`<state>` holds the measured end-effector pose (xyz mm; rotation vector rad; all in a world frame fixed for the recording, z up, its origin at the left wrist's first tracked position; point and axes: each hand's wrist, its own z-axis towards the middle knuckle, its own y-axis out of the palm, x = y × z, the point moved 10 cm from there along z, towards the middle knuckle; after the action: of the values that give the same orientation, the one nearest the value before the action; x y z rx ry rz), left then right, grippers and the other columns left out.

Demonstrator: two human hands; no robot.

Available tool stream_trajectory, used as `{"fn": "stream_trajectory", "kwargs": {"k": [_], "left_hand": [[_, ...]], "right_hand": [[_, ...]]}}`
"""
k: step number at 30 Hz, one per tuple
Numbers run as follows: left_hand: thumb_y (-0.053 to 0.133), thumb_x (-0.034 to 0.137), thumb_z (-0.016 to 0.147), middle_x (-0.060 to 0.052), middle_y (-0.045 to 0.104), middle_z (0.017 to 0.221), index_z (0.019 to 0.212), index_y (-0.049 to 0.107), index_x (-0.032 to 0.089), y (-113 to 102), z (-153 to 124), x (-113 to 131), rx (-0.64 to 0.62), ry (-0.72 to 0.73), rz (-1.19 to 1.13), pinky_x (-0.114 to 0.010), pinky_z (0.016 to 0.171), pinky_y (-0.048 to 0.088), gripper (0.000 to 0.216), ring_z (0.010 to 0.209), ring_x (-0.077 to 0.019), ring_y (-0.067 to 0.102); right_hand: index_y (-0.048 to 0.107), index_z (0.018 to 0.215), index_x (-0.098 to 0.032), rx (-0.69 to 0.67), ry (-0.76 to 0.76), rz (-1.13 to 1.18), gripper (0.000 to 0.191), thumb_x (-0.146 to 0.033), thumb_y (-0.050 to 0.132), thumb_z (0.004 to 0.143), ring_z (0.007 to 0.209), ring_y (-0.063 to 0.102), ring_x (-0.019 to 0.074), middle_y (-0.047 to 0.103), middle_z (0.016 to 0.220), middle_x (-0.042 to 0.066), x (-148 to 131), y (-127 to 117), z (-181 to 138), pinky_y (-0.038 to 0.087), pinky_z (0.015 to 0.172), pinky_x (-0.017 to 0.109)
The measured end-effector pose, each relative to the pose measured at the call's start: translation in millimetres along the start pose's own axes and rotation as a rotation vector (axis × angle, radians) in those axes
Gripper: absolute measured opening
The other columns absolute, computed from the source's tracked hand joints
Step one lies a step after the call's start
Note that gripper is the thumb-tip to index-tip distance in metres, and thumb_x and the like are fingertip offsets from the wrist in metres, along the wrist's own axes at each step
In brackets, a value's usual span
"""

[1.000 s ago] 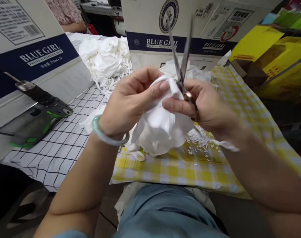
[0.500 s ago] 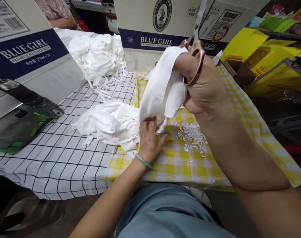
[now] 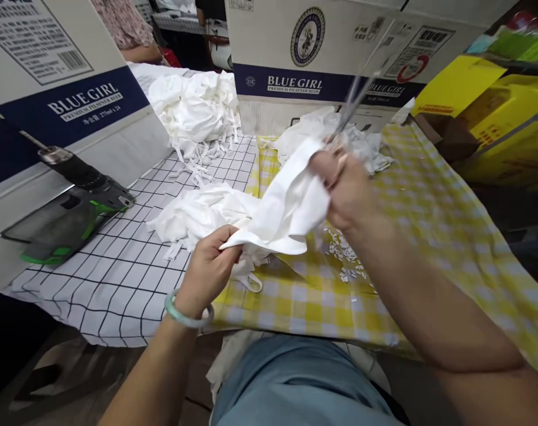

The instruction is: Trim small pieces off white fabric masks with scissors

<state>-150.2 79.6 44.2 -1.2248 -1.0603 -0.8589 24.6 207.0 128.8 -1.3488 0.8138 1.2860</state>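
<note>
White cloth stretched above the desk, back from its near edge, the left hand's fingers pinching one corner, the right hand's curled around the other end and blurred scissors; bare yellow-checked tablecloth lay open rightward. One carton stood left, another behind, their insides hidden. Half a second earlier, the left hand had been farther right, spread at the cloth's low end.

We see a grey-and-green power drill before a white-and-navy cardboard beer box, a second white-and-navy cardboard box at the back, yellow printed bags at right, and a person's pink floral top
</note>
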Motion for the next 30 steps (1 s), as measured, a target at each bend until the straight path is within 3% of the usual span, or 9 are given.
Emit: {"fn": "stream_trajectory", "kwargs": {"k": [3,6,9,11,16,20,22,25,30], "left_hand": [[0.056,0.018,0.082,0.003,0.056,0.062,0.078,0.062,0.017,-15,-12,11,0.045,0.052,0.202,-0.019,0.048,0.036,0.008,0.054,-0.0097,0.047],[0.057,0.014,0.081,0.003,0.06,0.064,0.083,0.063,0.018,-15,-22,35,0.14,0.236,0.405,-0.021,0.052,0.038,0.006,0.053,-0.0101,0.05],[0.057,0.012,0.082,0.001,0.062,0.067,0.087,0.061,0.018,4,-36,60,0.16,0.459,0.534,-0.023,0.055,0.04,0.008,0.057,-0.0118,0.054],[0.059,0.016,0.085,-0.001,0.063,0.073,0.09,0.06,0.018,14,-44,64,0.137,0.492,0.542,-0.024,0.059,0.042,0.006,0.063,-0.014,0.057],[0.063,0.037,0.088,-0.005,0.066,0.086,0.107,0.059,0.02,49,-45,10,-0.233,-0.048,-0.058,-0.028,0.068,0.048,0.026,0.075,-0.0171,0.06],[0.055,0.049,0.09,-0.011,0.066,0.088,0.111,0.064,0.014,115,-67,-7,-0.684,-0.499,-0.845,-0.034,0.075,0.05,0.042,0.076,-0.0189,0.063],[0.063,0.044,0.086,-0.006,0.06,0.076,0.102,0.069,0.013,125,-65,-14,-0.649,-0.59,-0.996,-0.027,0.064,0.046,0.036,0.064,-0.0128,0.056],[0.071,0.035,0.082,0.002,0.048,0.066,0.089,0.071,0.015,104,-50,-29,-0.368,-0.485,-0.816,-0.019,0.052,0.032,0.021,0.057,-0.007,0.04],[0.069,0.034,0.086,-0.001,0.059,0.081,0.089,0.07,0.018,80,-48,-16,-0.294,-0.269,-0.505,-0.022,0.071,0.04,0.015,0.077,-0.0118,0.05]], "right_hand": [[0.051,0.099,-0.022,-0.075,0.164,-0.049,0.043,-0.037,0.08,0.071,0.097,0.062,0.0248,0.063,0.112,0.008,72,24,-30,0.055,0.081,0.041],[0.045,0.1,-0.025,-0.202,-0.044,0.017,0.051,-0.028,0.083,0.066,0.116,0.054,0.0242,0.055,0.131,0.007,71,52,-70,0.046,0.098,0.041],[0.045,0.09,-0.024,-0.318,-0.166,0.04,0.036,-0.017,0.073,0.068,0.101,0.058,0.0197,0.061,0.107,0.003,61,71,-94,0.047,0.089,0.033],[0.046,0.085,-0.024,-0.235,-0.144,0.051,0.029,-0.015,0.066,0.067,0.078,0.055,0.0154,0.055,0.085,-0.001,64,61,-91,0.047,0.071,0.027],[0.047,0.085,-0.025,0.129,-0.21,0.036,0.026,-0.016,0.064,0.067,0.076,0.054,0.0163,0.05,0.079,-0.002,64,8,-80,0.044,0.064,0.026],[0.05,0.082,-0.025,0.13,-0.22,0.013,0.023,-0.016,0.066,0.068,0.081,0.057,0.0186,0.053,0.078,-0.001,72,3,-85,0.047,0.071,0.029],[0.051,0.082,-0.024,0.086,-0.172,0.017,0.022,-0.019,0.068,0.068,0.08,0.058,0.0185,0.055,0.078,-0.001,82,1,-87,0.048,0.071,0.029],[0.054,0.084,-0.023,-0.074,-0.07,-0.018,0.022,-0.025,0.072,0.07,0.075,0.056,0.0167,0.056,0.081,-0.001,97,0,-89,0.047,0.07,0.028],[0.06,0.097,-0.02,-0.491,-0.002,-0.068,0.038,-0.029,0.081,0.067,0.09,0.058,0.0186,0.059,0.099,0.004,97,21,-107,0.049,0.081,0.03]]}}
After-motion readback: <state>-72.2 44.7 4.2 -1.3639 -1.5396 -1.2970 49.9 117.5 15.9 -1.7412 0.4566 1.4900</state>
